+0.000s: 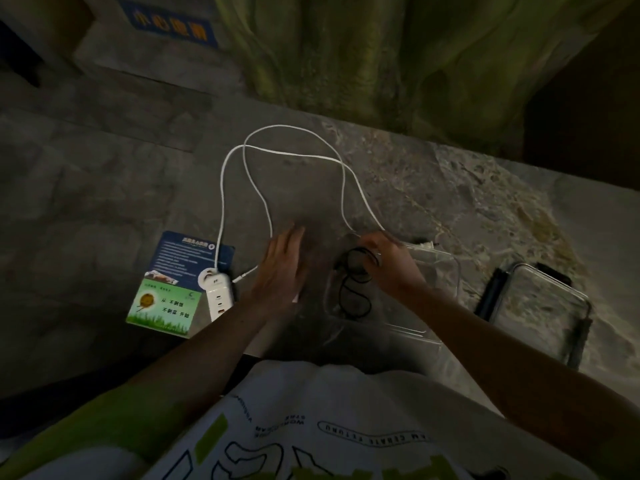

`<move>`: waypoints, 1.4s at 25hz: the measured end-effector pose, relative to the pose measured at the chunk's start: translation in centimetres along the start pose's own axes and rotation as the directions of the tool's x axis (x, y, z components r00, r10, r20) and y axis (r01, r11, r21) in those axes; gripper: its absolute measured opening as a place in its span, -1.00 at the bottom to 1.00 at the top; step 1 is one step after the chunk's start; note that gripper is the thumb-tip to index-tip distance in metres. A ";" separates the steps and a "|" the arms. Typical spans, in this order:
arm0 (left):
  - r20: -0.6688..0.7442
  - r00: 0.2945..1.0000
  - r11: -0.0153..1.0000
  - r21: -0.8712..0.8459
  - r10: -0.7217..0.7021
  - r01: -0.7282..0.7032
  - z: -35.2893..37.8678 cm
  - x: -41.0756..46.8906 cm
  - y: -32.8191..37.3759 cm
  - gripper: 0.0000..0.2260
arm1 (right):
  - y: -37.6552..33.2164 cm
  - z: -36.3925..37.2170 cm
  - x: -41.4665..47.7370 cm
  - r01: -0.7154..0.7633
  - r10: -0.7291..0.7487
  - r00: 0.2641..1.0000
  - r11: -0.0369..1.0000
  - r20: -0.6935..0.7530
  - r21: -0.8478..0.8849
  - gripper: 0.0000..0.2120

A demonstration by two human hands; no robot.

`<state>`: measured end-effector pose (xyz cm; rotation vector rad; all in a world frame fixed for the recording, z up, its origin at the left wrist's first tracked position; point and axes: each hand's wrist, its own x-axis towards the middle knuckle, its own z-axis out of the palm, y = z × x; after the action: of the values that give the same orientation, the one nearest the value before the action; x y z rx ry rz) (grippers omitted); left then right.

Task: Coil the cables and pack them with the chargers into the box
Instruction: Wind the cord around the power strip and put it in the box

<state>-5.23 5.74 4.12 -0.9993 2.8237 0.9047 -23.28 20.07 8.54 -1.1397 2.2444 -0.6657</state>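
A long white cable (242, 174) lies in loose loops across the stone counter, one end near a white multi-port charger (217, 294). My left hand (282, 268) hovers flat with fingers spread, just right of the charger, holding nothing. My right hand (388, 259) is closed on a coiled black cable (353, 275) and holds it over the clear plastic box (446, 271). Part of the black cable hangs down inside the box. A white cable strand runs up to my right hand.
A blue and green printed card (166, 299) lies under the charger at the left. The box's clear lid (540, 306) with black clips rests at the right. A green curtain (381, 57) hangs behind the counter's far edge.
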 end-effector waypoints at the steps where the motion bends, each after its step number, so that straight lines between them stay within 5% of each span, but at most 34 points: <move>1: -0.023 0.995 0.995 -0.010 -0.099 0.099 -0.3 -0.2 -1.0 -0.45 | -0.6 0.5 0.5 0.010 -0.010 1.000 1.000 0.008 -0.022 -0.74; 4: -0.033 0.941 0.941 -0.011 -0.337 0.337 -1.4 -1.4 -3.9 -0.44 | -2.6 2.3 1.7 0.057 -0.047 0.994 0.993 0.097 -0.100 -0.64; 10: -0.004 0.820 0.819 0.034 -0.572 0.572 -2.2 -3.8 -9.5 -0.21 | -5.5 6.1 2.8 0.113 -0.011 0.961 0.928 0.276 -0.356 -0.54; 17: 0.081 0.744 0.732 -0.139 -0.663 0.667 -1.3 -5.6 -11.8 -0.18 | -5.9 7.3 2.3 0.154 -0.036 0.962 0.890 0.269 -0.429 -0.65; 22: -0.021 0.796 0.754 -0.336 -0.605 0.564 -3.1 -5.5 -10.5 -0.16 | -7.2 7.8 2.3 0.168 -0.070 0.961 0.916 0.269 -0.364 -0.58; 26: 0.033 0.781 0.591 -0.635 -0.623 0.498 -5.6 -5.2 -8.8 -0.14 | -9.6 7.8 2.1 0.101 -0.034 0.962 0.966 0.270 -0.237 -0.41; 31: 0.196 0.923 0.537 -0.765 -0.332 0.356 -10.5 -3.0 -5.8 -0.49 | -12.7 5.6 2.9 0.101 -0.093 0.984 0.994 0.155 -0.043 -0.25; 35: 0.278 0.957 0.480 -0.831 -0.080 0.282 -14.0 -2.2 -3.3 -0.58 | -14.8 2.7 3.9 0.128 -0.127 0.992 0.990 -0.028 0.057 -0.23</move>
<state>0.86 -2.49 14.53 -1.0974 1.8997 2.3374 -15.00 8.55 15.02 -1.2604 2.1710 -0.7953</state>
